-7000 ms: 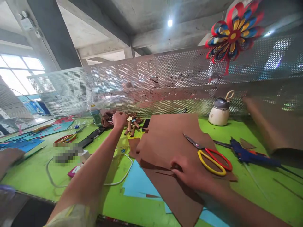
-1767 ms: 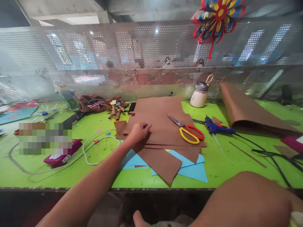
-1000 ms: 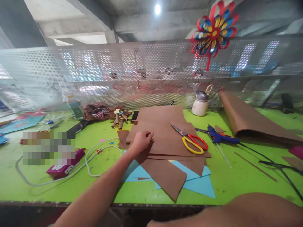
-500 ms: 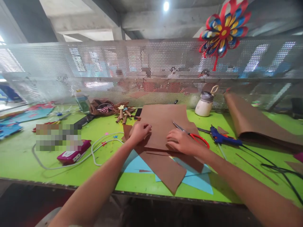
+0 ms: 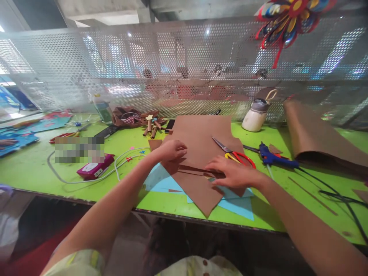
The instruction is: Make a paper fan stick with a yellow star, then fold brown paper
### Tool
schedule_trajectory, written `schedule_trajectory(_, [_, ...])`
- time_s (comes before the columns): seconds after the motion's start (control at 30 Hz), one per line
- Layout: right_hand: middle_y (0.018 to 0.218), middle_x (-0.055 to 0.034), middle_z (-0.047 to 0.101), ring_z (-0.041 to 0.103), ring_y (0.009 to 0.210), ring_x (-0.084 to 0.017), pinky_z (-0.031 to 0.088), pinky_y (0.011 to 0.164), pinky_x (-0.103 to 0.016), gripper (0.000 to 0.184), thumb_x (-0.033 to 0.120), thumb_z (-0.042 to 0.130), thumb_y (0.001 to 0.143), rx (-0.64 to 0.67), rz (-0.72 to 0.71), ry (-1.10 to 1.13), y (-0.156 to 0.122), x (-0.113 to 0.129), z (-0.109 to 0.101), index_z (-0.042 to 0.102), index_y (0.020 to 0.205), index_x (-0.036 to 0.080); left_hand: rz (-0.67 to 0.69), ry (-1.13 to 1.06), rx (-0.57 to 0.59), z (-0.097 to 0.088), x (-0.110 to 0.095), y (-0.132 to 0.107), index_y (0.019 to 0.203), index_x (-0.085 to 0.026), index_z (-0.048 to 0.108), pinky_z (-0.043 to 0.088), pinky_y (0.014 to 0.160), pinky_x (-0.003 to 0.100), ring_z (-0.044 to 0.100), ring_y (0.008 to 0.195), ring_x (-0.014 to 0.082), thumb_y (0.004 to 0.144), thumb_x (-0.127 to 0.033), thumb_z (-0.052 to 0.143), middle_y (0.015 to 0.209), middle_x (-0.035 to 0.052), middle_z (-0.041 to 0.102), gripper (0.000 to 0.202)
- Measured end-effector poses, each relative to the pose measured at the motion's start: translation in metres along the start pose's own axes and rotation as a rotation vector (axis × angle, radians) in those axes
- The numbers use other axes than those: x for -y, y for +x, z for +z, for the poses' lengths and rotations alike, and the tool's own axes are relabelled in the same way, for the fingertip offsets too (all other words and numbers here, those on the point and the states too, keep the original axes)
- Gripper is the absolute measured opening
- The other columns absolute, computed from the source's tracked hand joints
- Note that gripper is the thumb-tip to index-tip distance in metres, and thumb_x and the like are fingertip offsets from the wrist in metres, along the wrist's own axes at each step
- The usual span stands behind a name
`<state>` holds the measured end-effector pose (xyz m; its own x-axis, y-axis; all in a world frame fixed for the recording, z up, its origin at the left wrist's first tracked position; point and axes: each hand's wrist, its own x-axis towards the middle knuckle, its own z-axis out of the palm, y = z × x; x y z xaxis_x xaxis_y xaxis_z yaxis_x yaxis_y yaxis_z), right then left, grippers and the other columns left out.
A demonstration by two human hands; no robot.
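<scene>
While left hand (image 5: 171,149) pinches a matte brown sheet (image 5: 201,134), right hand (image 5: 233,175) presses it flat, fingers spread

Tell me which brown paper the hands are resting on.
The flat brown paper stack in the middle: the left hand and right hand both rest on it. The curled brown paper roll lies apart at the far right.

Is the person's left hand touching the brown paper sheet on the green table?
Touching. The head view shows the left hand resting on the brown paper sheet, its fingers lying on the sheet's surface with no gap visible.
</scene>
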<state>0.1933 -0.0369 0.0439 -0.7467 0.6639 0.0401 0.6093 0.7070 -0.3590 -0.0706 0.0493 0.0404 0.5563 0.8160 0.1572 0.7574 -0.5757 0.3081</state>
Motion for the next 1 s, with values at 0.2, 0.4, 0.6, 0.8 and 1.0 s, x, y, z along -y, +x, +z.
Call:
schedule_trajectory(0.2, [0.12, -0.0091, 0.054, 0.047, 0.106, -0.025, 0.038, 0.091, -0.04, 0.049, 0.031, 0.062, 0.074, 0.079, -0.146, -0.042, -0.003, 0.029, 0.012, 0.053, 0.121, 0.023, -0.115, -0.004, -0.016, 0.004, 0.013, -0.003, 0.105, -0.014, 0.065, 0.047, 0.077, 0.027, 0.062, 0.085, 0.0197, 0.081, -0.038, 0.049, 0.1, 0.0087, 0.068, 0.037])
schedule_trajectory(0.4, [0.114, -0.0062, 0.058, 0.05, 0.101, -0.022, 0.04, 0.088, -0.036, 0.048, 0.007, 0.054, 0.071, 0.027, -0.162, -0.061, -0.013, 0.024, 0.009, 0.056, 0.116, 0.026, -0.183, -0.03, -0.092, 0.013, 0.029, -0.006, 0.105, -0.019, 0.066, 0.044, 0.085, 0.026, 0.062, 0.093, 0.0191, 0.084, -0.03, 0.045, 0.102, 0.0056, 0.068, 0.032])
schedule_trajectory(0.6, [0.113, -0.0058, 0.058, 0.048, 0.101, -0.024, 0.042, 0.084, -0.037, 0.048, 0.006, 0.056, 0.069, -0.01, -0.129, -0.098, -0.009, 0.02, 0.017, 0.058, 0.112, 0.026, -0.199, -0.169, -0.287, 0.011, 0.032, -0.005, 0.103, -0.017, 0.066, 0.043, 0.088, 0.028, 0.06, 0.096, 0.0189, 0.08, -0.024, 0.048, 0.105, 0.0064, 0.067, 0.03])
schedule_trajectory(0.8, [0.102, -0.0087, 0.057, 0.049, 0.099, -0.024, 0.043, 0.085, -0.04, 0.032, 0.014, 0.053, 0.079, -0.251, 0.009, -0.039, 0.008, 0.01, 0.028, 0.059, 0.109, 0.02, -0.424, -0.676, -0.831, -0.018, 0.054, -0.014, 0.103, -0.011, 0.062, 0.049, 0.07, 0.025, 0.062, 0.078, 0.0143, 0.075, -0.021, 0.046, 0.085, 0.0078, 0.067, 0.034])
schedule_trajectory(1.0, [0.097, -0.0048, 0.055, 0.057, 0.078, -0.016, 0.048, 0.069, -0.03, 0.036, 0.01, 0.05, 0.077, -0.546, 0.199, 0.153, 0.015, -0.015, 0.036, 0.06, 0.109, 0.023, -0.421, -0.707, -0.934, -0.025, 0.067, -0.021, 0.092, -0.01, 0.065, 0.046, 0.064, 0.022, 0.059, 0.068, 0.0119, 0.061, -0.026, 0.063, 0.078, 0.0056, 0.066, 0.034])
